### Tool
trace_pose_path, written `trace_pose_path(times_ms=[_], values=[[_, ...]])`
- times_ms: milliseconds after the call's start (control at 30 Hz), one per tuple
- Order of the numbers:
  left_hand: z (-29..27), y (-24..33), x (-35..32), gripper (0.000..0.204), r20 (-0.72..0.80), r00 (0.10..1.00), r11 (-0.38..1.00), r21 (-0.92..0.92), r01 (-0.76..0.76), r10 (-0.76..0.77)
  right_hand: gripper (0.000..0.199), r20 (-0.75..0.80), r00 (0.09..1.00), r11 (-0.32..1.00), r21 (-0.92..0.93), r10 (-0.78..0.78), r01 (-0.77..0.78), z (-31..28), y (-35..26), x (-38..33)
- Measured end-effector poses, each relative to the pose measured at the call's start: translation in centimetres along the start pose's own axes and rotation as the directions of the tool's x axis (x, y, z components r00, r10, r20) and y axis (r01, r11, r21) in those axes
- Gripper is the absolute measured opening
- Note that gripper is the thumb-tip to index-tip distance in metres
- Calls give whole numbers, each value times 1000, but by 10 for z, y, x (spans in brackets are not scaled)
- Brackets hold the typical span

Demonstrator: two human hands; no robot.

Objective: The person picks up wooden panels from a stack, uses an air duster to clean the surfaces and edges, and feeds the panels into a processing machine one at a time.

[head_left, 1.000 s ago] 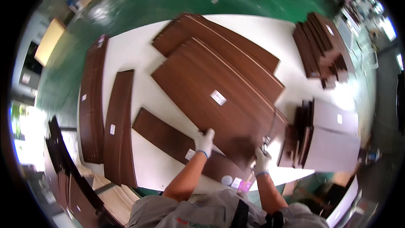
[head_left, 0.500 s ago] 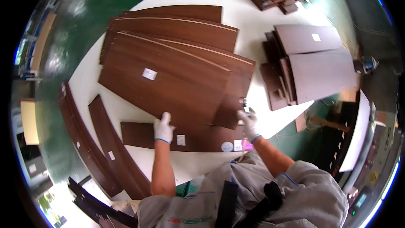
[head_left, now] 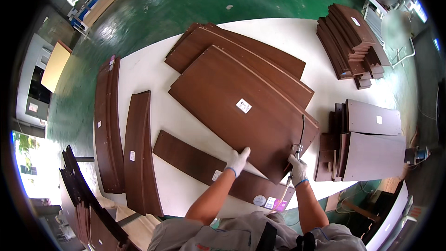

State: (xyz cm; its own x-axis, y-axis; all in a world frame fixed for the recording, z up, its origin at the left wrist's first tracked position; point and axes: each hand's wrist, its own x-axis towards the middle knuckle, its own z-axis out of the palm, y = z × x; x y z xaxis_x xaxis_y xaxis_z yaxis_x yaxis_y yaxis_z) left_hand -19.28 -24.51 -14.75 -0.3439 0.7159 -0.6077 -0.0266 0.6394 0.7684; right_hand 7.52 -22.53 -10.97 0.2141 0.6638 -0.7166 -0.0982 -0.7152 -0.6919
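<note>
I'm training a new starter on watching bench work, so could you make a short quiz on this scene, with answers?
1. True or false: the left hand, in a white glove, touches the large brown panel.

2. What does the right hand hold?
A) a roll of tape
B) a slim tool with metal parts
C) a wooden mallet

3. Fill in the blank: the grey boards lie toward the ____ end of the white table, as the person sees it.

Key:
1. True: its thumb is on the panel's near edge.
2. B
3. right
</note>
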Motion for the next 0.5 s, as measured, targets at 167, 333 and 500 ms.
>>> trace_pose_path(times_ms=[167,333,500], values=[[16,25,72,39,67,997,951,-311,-8,30,31,50,984,983,74,-170,166,30,-46,48],[12,76,119,39,29,1000,985,-175,-5,10,25,233,967,988,138,-102,71,47,-73,96],[14,57,146,56,-139,990,993,-107,-52,37,26,191,969,973,202,-154,115,64,-63,102]])
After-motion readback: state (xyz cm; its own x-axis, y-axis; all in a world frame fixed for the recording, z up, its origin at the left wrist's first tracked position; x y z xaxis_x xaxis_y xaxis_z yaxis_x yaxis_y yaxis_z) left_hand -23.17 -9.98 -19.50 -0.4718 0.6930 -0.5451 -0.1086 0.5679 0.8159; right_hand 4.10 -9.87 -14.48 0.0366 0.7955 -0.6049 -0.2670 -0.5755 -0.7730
